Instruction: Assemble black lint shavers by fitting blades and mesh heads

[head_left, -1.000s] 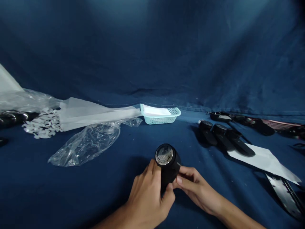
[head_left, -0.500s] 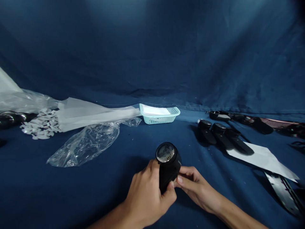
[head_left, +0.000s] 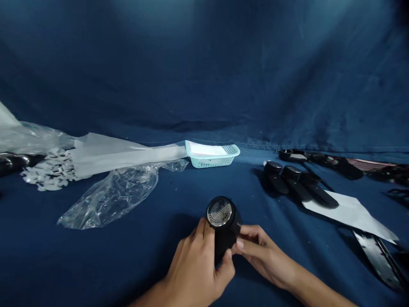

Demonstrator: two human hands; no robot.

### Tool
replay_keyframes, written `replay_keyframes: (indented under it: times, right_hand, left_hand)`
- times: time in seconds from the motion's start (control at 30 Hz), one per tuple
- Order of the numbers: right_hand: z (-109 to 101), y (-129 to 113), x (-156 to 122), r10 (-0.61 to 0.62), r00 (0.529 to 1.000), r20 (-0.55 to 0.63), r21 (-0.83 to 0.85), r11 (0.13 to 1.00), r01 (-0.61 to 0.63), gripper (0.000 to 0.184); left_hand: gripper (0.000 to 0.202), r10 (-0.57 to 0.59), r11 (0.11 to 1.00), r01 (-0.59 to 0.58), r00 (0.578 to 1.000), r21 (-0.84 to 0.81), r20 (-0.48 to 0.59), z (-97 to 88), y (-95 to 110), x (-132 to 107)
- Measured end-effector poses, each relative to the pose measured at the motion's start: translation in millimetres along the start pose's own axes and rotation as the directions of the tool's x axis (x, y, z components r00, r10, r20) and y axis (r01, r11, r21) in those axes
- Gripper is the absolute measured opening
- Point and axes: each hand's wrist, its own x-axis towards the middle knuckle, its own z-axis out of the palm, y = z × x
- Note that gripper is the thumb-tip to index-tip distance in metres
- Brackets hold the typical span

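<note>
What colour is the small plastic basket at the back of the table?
The basket is pale turquoise, clearest in the head view.

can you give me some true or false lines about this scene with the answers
The left hand and right hand both grip the black shaver. True.
The shaver's mesh head points down into the cloth. False: it points up, toward the camera.
The small basket is red. False: it is pale blue-green.
A clear plastic bag lies left of the hands. True.
</note>
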Motion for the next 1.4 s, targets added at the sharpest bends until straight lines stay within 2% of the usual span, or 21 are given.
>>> replay_keyframes:
  times: [0.17,0.43,0.77,0.93,1.13,1.27,1.4]
  right_hand:
    - [-1.3,1.4,-1.8,0.007,1.0,-0.003,-0.006,1.0,-0.007,0.019]
    - [-1.3,2.4,-3.1,0.009,1.0,-0.022,-0.009,1.0,-0.009,0.02]
    - [-5.4,8.0,-3.9,0.014,0.999,-0.03,-0.031,0.999,-0.015,0.025]
    - [-4.8,7.1,-2.6,0.028,0.999,-0.033,-0.014,0.999,-0.028,0.023]
    - [-4.4,7.0,-3.4,0.051,0.998,-0.043,0.025,0.998,-0.05,0.028]
    - [-1.5,5.3,-2.5,0.049,0.992,-0.112,0.103,0.994,-0.037,0.039]
    - [0.0,3.3,1.1,0.055,0.989,-0.135,0.239,0.971,-0.021,0.03]
  left_hand:
    - [0.044,0.031,0.999,-0.031,0.999,-0.02,0.035,1.1,-0.7,-1.1]
    - [0.045,0.047,0.999,-0.046,0.999,-0.026,0.022,4.6,-2.3,-2.1]
    - [0.044,0.005,0.999,-0.005,1.0,0.044,-0.005,6.8,0.9,-2.3]
    - [0.046,-0.024,1.0,0.024,1.0,0.017,-0.005,7.9,0.8,-1.3]
    - [0.042,-0.056,0.998,0.055,0.998,-0.025,-0.023,7.0,2.2,-0.6]
    - [0.048,-0.075,0.995,0.072,0.996,-0.075,-0.044,4.9,1.9,-0.4]
    - [0.057,-0.031,0.992,0.019,0.996,-0.128,-0.086,3.2,-1.6,-1.9]
